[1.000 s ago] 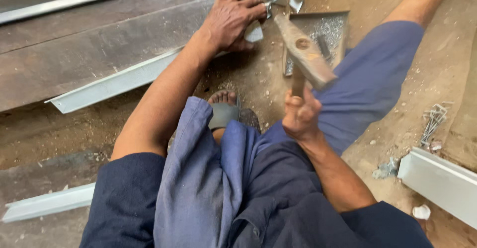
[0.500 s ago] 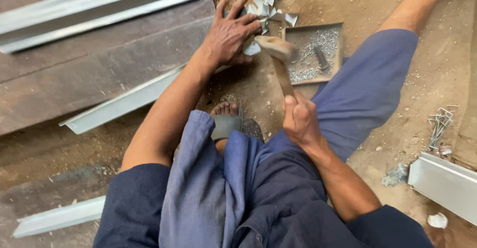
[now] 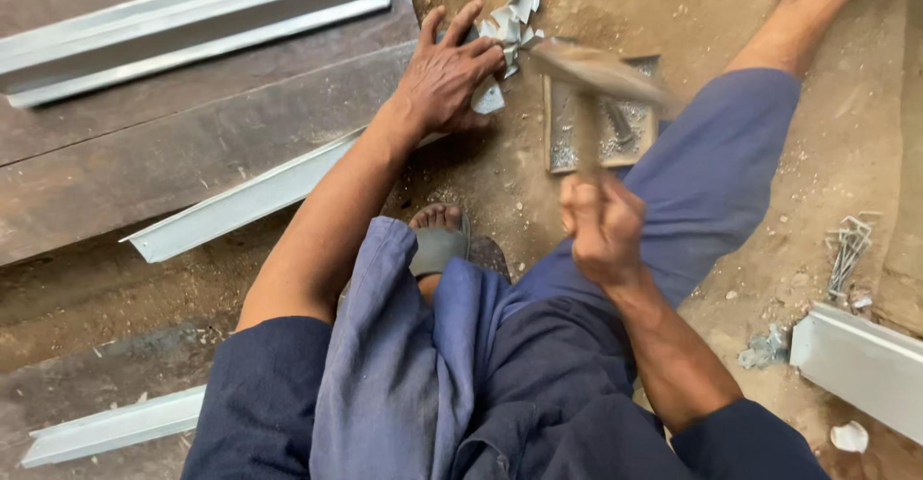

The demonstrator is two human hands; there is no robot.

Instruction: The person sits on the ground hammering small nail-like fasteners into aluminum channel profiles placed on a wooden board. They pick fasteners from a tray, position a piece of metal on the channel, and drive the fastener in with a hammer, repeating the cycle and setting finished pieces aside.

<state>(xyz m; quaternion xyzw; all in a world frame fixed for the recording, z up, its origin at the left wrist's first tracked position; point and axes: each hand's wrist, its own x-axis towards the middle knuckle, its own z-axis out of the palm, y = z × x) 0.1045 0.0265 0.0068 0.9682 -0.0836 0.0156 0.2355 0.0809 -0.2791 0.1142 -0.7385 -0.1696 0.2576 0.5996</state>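
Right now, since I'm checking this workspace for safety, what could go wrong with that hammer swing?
1. The left hand presses on the crumpled metal scraps right beside the blurred hammer gripped by the right hand; a stray blow could hit the fingers.
2. Both hands are bare, and the scraps look sharp-edged, so cuts seem likely.
3. The sandalled foot has exposed toes close to the metal plate; flying bits could strike them.

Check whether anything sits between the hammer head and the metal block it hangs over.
Nothing visible does. The hammer, gripped by the right hand, is blurred above the metal block, which carries only grit and a dark pin. The left hand presses crumpled metal scraps beside the block, clear of it.
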